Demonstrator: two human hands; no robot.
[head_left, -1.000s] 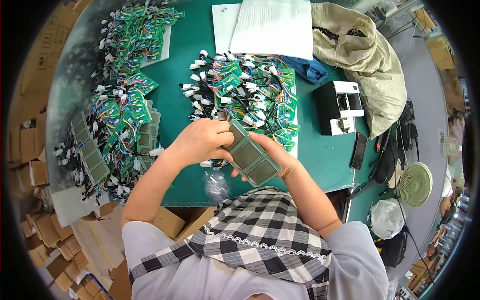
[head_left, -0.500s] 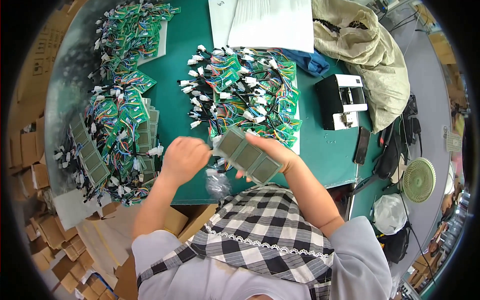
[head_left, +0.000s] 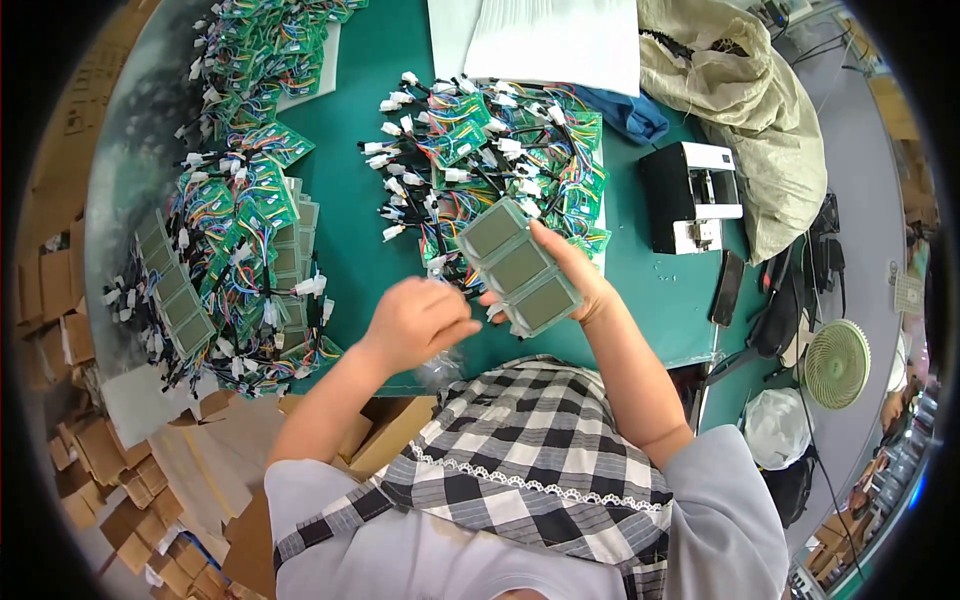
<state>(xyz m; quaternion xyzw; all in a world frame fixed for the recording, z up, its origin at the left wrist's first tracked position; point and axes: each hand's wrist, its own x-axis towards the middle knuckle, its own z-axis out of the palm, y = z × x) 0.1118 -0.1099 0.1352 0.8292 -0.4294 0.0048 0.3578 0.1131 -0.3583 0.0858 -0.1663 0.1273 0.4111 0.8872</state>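
In my right hand [head_left: 572,268] is a greenish panel with three grey rectangular screens [head_left: 520,265], tilted toward me, with the thumb along its upper right edge. Some fingertips show past the panel's lower left side; the rest are behind it. My left hand [head_left: 415,322] hovers just left of the panel, apart from it, its fingers curled in. Whatever those fingers may pinch is too small or hidden to make out. Beyond both hands lies a heap of green circuit boards with coloured wires and white connectors [head_left: 460,145]. A crumpled clear plastic bag [head_left: 438,372] sits below my left hand.
More wired boards [head_left: 230,215] pile up at the left, with similar screen panels [head_left: 175,290] among them. White sheets [head_left: 555,45] lie at the back. To the right are a black-and-white device [head_left: 690,198], a woven sack [head_left: 765,130], a phone [head_left: 727,288] and a green fan [head_left: 838,363].
The panel in my right hand has moved right and slightly up, turning a little. My left hand has come away from the panel's left edge, moving right and toward me.
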